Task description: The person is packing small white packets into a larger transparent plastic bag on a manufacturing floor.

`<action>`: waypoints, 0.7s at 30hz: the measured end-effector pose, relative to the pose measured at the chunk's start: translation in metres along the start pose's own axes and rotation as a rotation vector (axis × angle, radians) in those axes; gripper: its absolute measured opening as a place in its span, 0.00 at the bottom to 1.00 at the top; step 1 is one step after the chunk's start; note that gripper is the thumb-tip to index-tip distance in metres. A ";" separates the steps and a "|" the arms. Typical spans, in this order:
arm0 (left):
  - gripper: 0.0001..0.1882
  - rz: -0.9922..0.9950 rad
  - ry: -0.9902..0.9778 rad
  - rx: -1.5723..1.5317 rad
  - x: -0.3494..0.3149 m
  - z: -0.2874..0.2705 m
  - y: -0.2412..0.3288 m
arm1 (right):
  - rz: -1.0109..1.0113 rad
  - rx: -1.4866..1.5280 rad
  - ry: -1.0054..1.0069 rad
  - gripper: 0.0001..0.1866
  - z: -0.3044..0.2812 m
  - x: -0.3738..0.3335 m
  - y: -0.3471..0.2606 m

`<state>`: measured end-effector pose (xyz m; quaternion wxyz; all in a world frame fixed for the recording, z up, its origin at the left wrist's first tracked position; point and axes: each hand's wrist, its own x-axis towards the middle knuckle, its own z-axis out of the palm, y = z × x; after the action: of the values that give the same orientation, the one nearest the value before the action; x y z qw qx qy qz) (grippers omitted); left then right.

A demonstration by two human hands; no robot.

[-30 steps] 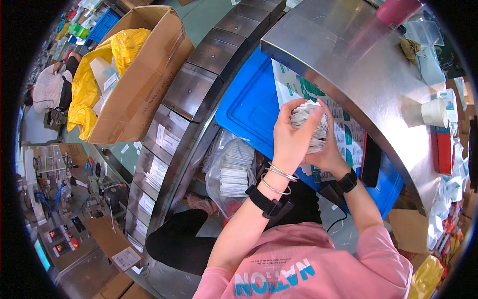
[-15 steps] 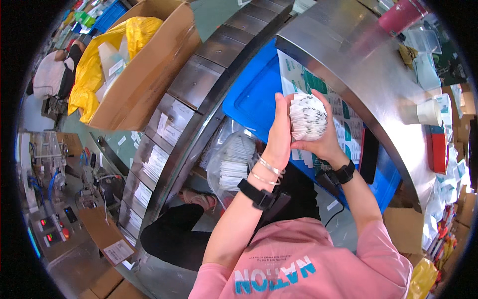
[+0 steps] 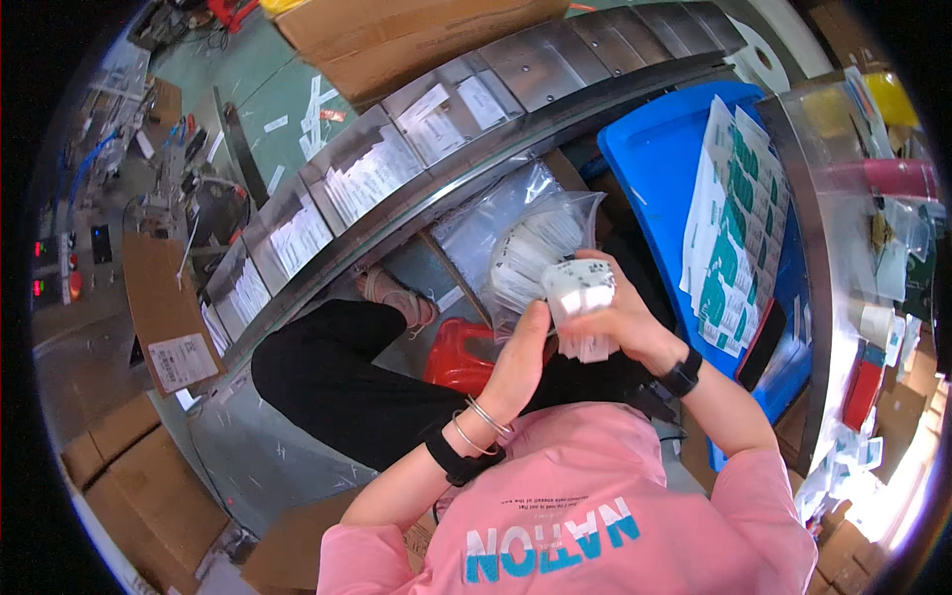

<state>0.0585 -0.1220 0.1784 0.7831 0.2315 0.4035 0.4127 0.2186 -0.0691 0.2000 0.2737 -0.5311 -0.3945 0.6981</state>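
A thick stack of small white packets (image 3: pixel 577 285) with dark print is between my hands, above my lap. My right hand (image 3: pixel 633 319) wraps round its right side, with fingers across the near face. My left hand (image 3: pixel 521 365) is pressed against its left side, fingers together and partly hidden by the stack. Just beyond lies a clear plastic bag (image 3: pixel 504 297) with many similar white packets inside, its mouth toward the stack.
A steel chute with compartments (image 3: pixel 540 69) curves across the far left, several holding white packets. On the right, a blue tray (image 3: pixel 645 164) bears printed label sheets (image 3: pixel 739 238) and a dark flat object (image 3: pixel 764 345). A red plastic item (image 3: pixel 461 357) sits near my leg.
My view has turned to the left. Both hands have brought the stack from over the blue tray down and back, beside the clear bag. My right fingers now lie across the stack.
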 end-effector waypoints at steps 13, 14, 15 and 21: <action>0.17 -0.313 0.044 0.388 -0.015 -0.030 -0.029 | 0.146 -1.136 0.268 0.47 0.017 0.110 0.021; 0.16 -0.306 0.026 0.403 -0.018 -0.028 -0.019 | 0.169 -1.159 0.324 0.46 0.016 0.113 0.022; 0.15 -0.248 0.023 0.417 -0.022 -0.033 -0.009 | 0.149 -1.160 0.303 0.46 0.019 0.115 0.025; 0.09 0.111 0.471 0.427 -0.048 -0.118 0.093 | 0.106 -1.334 0.327 0.51 0.023 0.136 0.042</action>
<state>-0.0978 -0.1068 0.1973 0.5781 0.3104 0.6380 0.4030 0.1591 0.0114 0.0962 -0.0903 -0.7031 -0.6669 0.2294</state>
